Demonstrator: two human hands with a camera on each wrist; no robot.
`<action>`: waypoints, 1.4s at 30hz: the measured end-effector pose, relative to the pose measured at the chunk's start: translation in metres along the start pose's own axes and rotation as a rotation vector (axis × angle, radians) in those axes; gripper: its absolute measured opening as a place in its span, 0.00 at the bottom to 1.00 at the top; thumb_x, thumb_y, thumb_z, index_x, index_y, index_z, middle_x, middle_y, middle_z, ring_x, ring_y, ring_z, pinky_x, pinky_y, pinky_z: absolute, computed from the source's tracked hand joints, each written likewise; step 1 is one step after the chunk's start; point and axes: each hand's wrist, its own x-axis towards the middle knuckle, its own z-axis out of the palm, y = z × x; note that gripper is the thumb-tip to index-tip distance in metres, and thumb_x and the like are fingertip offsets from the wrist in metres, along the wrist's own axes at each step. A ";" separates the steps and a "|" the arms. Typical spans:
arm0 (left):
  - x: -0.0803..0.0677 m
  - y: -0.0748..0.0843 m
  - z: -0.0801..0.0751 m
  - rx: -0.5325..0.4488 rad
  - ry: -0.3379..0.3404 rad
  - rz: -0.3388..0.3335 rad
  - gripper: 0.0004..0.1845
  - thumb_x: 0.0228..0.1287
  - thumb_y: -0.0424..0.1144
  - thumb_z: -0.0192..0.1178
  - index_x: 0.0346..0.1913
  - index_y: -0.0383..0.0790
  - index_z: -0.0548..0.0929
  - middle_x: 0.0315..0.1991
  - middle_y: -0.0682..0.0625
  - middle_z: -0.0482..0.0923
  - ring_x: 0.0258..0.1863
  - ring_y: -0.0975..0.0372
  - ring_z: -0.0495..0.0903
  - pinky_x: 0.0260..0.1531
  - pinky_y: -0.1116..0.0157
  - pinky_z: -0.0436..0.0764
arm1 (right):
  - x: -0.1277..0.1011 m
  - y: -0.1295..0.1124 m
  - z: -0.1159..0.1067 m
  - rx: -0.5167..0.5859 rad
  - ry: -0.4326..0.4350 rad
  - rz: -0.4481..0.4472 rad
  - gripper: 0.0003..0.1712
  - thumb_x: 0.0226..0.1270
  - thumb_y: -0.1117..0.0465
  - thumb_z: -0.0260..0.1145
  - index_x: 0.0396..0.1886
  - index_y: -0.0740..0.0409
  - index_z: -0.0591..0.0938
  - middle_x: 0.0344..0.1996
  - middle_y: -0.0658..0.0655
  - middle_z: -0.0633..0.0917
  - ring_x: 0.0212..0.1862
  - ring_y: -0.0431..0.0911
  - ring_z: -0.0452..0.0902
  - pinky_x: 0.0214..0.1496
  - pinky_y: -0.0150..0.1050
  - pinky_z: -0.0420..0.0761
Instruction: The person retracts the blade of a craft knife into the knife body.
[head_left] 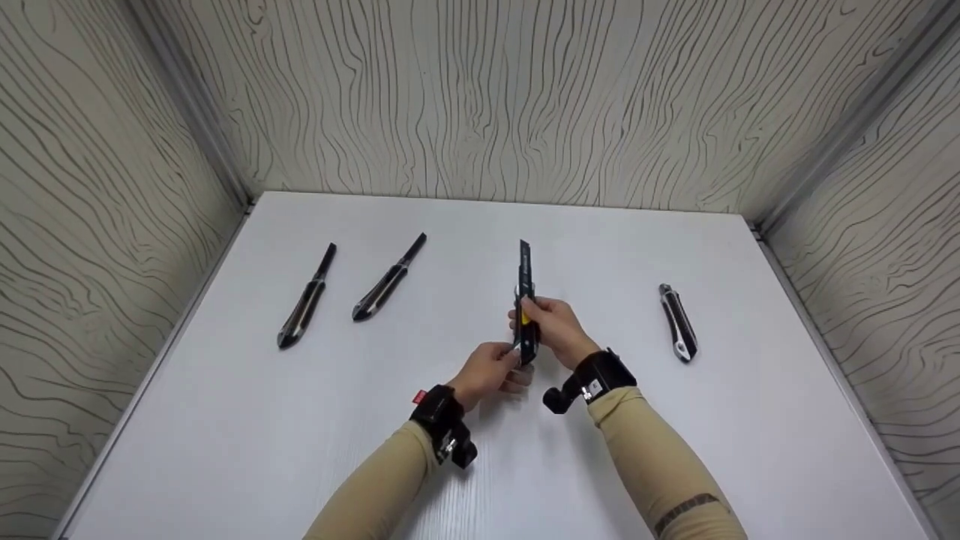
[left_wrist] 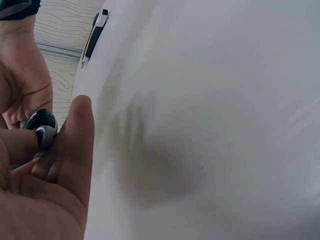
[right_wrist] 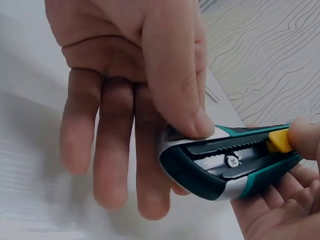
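Note:
Both hands hold one utility knife above the middle of the white table. Its dark blade (head_left: 525,259) stands out of the front and points away from me in the head view. The right hand (head_left: 559,326) grips the body, its thumb on the yellow slider (right_wrist: 280,141). At the tail of the black, green and silver handle (right_wrist: 242,176), the left hand (head_left: 489,369) pinches with thumb and index finger. Its other fingers (right_wrist: 110,150) stretch loosely past the handle. In the left wrist view, the left hand hides most of the knife.
Two more utility knives, one at far left (head_left: 301,311) and one beside it (head_left: 382,291), lie with blades out. A third utility knife (head_left: 679,326) lies at the right, no long blade showing. Wood-patterned walls (head_left: 480,105) enclose the white table (head_left: 225,450) at the back and sides.

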 end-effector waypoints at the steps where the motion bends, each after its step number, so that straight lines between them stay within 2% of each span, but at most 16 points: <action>1: 0.000 -0.001 0.000 -0.011 -0.007 0.004 0.16 0.76 0.35 0.46 0.51 0.27 0.78 0.43 0.35 0.84 0.38 0.53 0.87 0.42 0.57 0.87 | 0.000 0.000 0.000 -0.003 0.003 0.003 0.27 0.75 0.50 0.55 0.61 0.68 0.74 0.49 0.60 0.85 0.47 0.46 0.84 0.52 0.39 0.82; 7: 0.001 -0.001 0.003 -0.027 -0.006 0.006 0.15 0.76 0.35 0.46 0.50 0.27 0.79 0.44 0.33 0.84 0.39 0.51 0.87 0.43 0.56 0.87 | 0.001 0.000 -0.001 -0.019 0.022 0.012 0.28 0.75 0.49 0.55 0.61 0.69 0.74 0.47 0.60 0.86 0.46 0.45 0.85 0.52 0.39 0.83; 14: 0.002 -0.003 0.003 -0.029 -0.006 0.005 0.15 0.76 0.35 0.46 0.50 0.27 0.79 0.42 0.35 0.85 0.38 0.53 0.87 0.43 0.57 0.87 | 0.000 0.000 0.000 -0.042 0.062 0.013 0.23 0.75 0.51 0.56 0.56 0.65 0.78 0.47 0.61 0.86 0.45 0.45 0.85 0.50 0.38 0.84; 21: 0.001 -0.003 0.004 -0.029 -0.004 0.008 0.15 0.76 0.34 0.46 0.49 0.27 0.79 0.43 0.33 0.84 0.35 0.55 0.87 0.43 0.57 0.87 | 0.000 0.000 0.000 -0.040 0.051 -0.007 0.23 0.75 0.53 0.56 0.57 0.67 0.77 0.47 0.62 0.86 0.44 0.45 0.85 0.49 0.38 0.84; 29: 0.001 -0.005 0.004 0.010 -0.003 0.023 0.16 0.76 0.34 0.46 0.49 0.23 0.79 0.40 0.35 0.85 0.36 0.52 0.87 0.41 0.56 0.87 | -0.001 0.000 0.000 -0.038 0.062 0.018 0.22 0.76 0.53 0.56 0.57 0.65 0.77 0.47 0.61 0.86 0.44 0.44 0.85 0.49 0.38 0.84; 42: 0.002 -0.004 0.004 -0.008 -0.008 0.024 0.16 0.75 0.34 0.46 0.48 0.22 0.79 0.40 0.32 0.85 0.32 0.55 0.86 0.40 0.55 0.87 | 0.002 0.001 0.000 -0.031 0.059 0.017 0.20 0.75 0.55 0.56 0.56 0.66 0.77 0.44 0.60 0.87 0.42 0.43 0.85 0.47 0.37 0.84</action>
